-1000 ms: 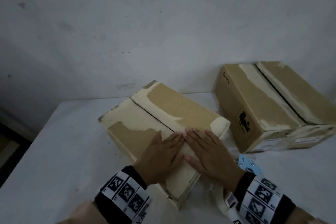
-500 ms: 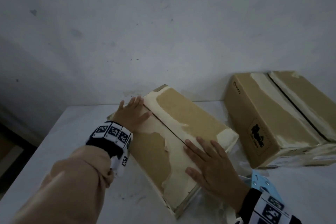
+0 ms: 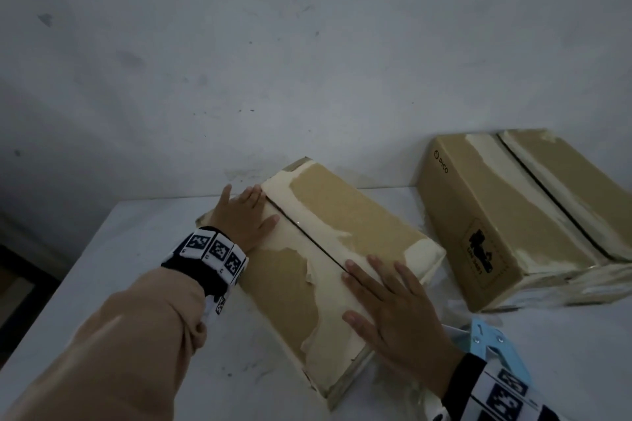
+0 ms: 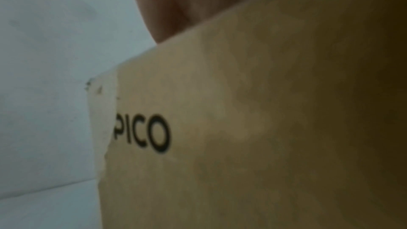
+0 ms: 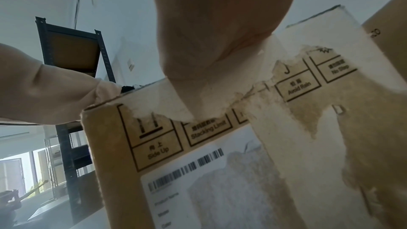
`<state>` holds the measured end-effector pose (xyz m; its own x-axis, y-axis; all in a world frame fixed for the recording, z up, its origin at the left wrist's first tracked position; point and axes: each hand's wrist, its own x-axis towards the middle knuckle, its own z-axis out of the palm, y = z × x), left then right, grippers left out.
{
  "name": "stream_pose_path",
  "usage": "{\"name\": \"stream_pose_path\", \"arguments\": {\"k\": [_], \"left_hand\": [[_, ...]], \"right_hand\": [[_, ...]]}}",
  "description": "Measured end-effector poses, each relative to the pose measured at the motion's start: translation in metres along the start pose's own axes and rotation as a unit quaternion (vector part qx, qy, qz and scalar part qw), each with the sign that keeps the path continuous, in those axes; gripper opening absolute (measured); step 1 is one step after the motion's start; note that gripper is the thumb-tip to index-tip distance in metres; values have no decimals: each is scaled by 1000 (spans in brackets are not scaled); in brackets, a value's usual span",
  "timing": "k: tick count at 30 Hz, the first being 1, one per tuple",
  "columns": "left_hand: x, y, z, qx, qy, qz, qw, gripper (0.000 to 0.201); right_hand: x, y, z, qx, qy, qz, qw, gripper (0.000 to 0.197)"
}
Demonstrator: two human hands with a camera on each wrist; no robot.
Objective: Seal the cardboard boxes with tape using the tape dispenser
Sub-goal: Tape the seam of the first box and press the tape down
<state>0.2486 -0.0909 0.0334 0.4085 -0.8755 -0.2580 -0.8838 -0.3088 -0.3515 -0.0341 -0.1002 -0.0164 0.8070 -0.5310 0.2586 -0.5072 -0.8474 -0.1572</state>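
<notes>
A brown cardboard box [image 3: 345, 215] with torn pale patches lies at the table's middle, its top flaps closed along a dark seam. My left hand [image 3: 244, 215] lies flat on the far left part of its top, fingers straight. My right hand [image 3: 390, 301] presses flat on the near end of the top by the seam. The left wrist view shows the box's side [image 4: 242, 128] printed PICO, and the right wrist view its labelled end [image 5: 198, 171]. A light blue tape dispenser [image 3: 492, 345] lies on the table behind my right wrist, partly hidden.
A second cardboard box [image 3: 506, 215] with a dark seam stands at the right against the grey wall. The white table [image 3: 113, 270] runs left to an edge with dark floor beyond. A black shelving rack [image 5: 72, 55] shows in the right wrist view.
My left hand slid from beside the right hand up to the far end of the box top. The right hand stayed pressed on the near end.
</notes>
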Motion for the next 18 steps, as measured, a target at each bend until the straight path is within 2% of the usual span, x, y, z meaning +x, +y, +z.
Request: {"name": "stream_pose_path", "arguments": {"k": [5,10,14,15,17,18], "left_hand": [[-6,7,0,-17,-26,-15,999,68],[-45,20,-10,-90,-58,35,994,59],[-80,44,-8,-191,-43,83,977,56],[-89,50,-7,-188,-53,91,977,65],[-104,63,1,-144,-48,91,984,96],[-109,70,6,-141,-32,75,987,104]], "right_hand": [[-2,-2,-4,11,-36,17,999,62],[0,-5,-5,14,-21,27,999,63],[13,-18,-5,18,-58,82,995,69],[18,-24,-5,28,-71,103,992,70],[27,-34,-3,46,-94,137,985,74],[30,-36,-3,46,-83,141,985,77]]}}
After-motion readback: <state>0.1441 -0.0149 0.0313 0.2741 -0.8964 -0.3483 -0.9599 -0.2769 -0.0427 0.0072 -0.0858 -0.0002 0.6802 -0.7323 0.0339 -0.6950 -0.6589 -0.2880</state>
